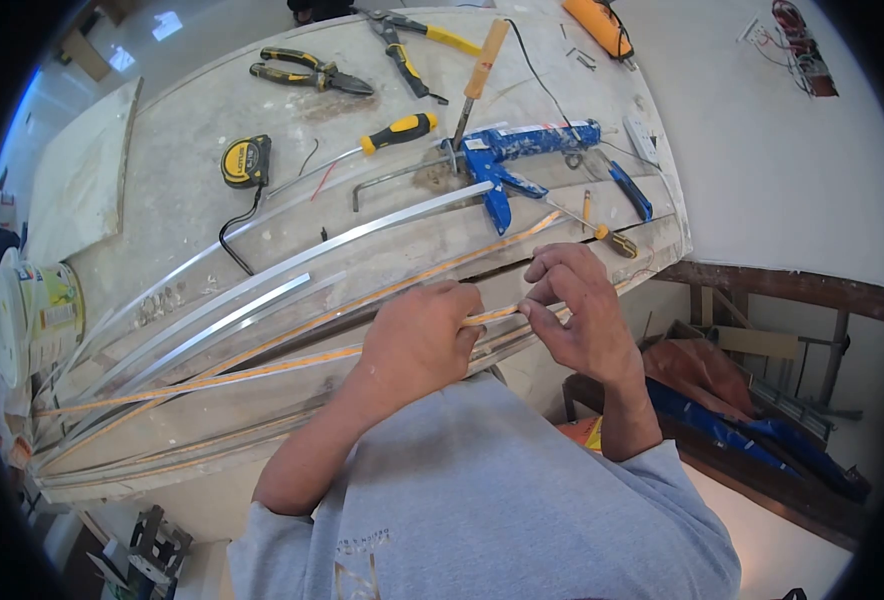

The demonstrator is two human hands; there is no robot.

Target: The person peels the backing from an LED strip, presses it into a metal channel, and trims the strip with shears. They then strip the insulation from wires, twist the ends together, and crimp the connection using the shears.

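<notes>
A long thin strip with an orange-yellow face [272,368] runs from the far left of the bench to my hands. My left hand [420,333] is closed round it close to its right end. At that end, the thumb and fingers of my right hand [574,308] pinch the tip. A second orange-lined strip [402,284] lies behind my hands, crossing under the first on the left. Further back are white and silvery strips [357,232] and a blue caulking gun [532,143].
Around the worktop [187,112] lie pliers [312,73], cutters [402,55], a tape measure [246,162], screwdrivers [399,132] and a blue knife [630,190]. A bucket [37,315] stands at the left edge. Below right, boards and a blue item [722,430] fill a recess.
</notes>
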